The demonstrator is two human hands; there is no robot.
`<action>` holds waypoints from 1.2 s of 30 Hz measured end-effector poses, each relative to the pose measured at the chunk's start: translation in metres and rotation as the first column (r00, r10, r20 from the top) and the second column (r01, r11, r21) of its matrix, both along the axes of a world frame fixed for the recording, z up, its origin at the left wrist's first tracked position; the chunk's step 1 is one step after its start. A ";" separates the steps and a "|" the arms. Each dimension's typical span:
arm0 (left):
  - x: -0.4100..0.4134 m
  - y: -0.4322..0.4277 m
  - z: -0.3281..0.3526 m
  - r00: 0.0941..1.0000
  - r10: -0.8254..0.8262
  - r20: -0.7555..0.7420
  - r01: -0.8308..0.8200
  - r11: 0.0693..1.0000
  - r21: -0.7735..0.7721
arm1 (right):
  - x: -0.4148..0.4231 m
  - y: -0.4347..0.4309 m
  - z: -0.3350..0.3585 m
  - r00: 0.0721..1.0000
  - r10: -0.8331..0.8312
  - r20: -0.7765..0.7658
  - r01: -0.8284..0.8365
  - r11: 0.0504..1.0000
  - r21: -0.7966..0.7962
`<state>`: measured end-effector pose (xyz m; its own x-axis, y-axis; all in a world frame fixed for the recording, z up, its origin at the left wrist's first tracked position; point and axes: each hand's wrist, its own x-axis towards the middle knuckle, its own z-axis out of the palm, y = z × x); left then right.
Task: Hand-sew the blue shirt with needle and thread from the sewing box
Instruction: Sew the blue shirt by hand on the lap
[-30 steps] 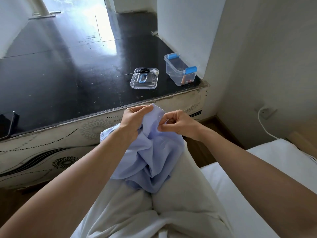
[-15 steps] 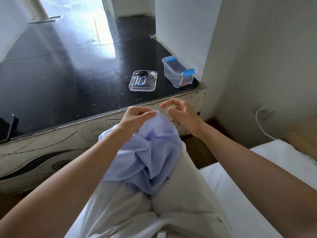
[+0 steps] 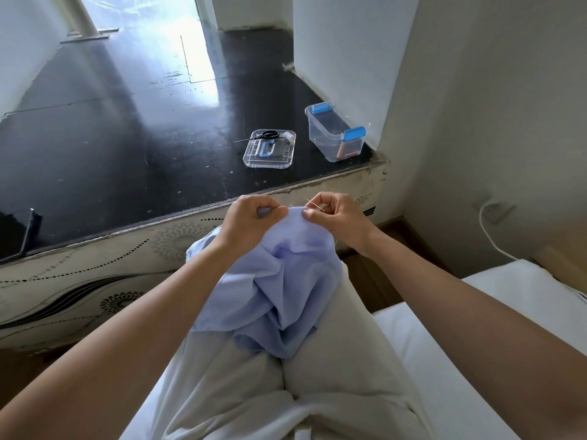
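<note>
Glossy blk ledge (image 3: 127, 138); sewing box (image 3: 335, 134) + lid (image 3: 269, 149) by white wall (image 3: 349, 58).

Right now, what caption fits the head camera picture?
Left hand holds the blue shirt while right hand pinches the needle.

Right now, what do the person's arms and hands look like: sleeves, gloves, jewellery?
The left hand and right hand are bare: no gloves, rings or watch visible. The left forearm and right forearm are uncovered to the frame edge; no sleeves show.

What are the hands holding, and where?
Left hand grips the blue shirt at its raised top fold; right hand pinches the needle by its shaft.
</note>
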<state>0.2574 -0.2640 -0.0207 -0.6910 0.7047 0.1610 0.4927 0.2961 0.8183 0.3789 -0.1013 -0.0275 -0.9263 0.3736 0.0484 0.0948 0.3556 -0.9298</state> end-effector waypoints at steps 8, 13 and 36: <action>0.004 0.005 0.005 0.997 -0.001 -0.082 0.003 1.000 0.030 | 0.002 -0.001 0.002 0.999 -0.016 -0.039 0.016 1.000 -0.010; 0.007 0.005 0.006 0.999 -0.004 -0.045 0.004 1.000 -0.014 | 0.004 -0.002 -0.001 0.999 -0.009 -0.046 0.009 1.000 -0.015; 0.023 0.007 0.024 0.923 0.027 0.384 -0.083 0.988 0.131 | 0.015 0.005 0.002 0.981 0.073 -0.182 -0.077 0.997 -0.012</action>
<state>0.2800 -0.2573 0.0033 -0.7570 0.6530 -0.0259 0.1228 0.1811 0.9758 0.3936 -0.0967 -0.0250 -0.9283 0.3061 0.2111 -0.1017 0.3371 -0.9360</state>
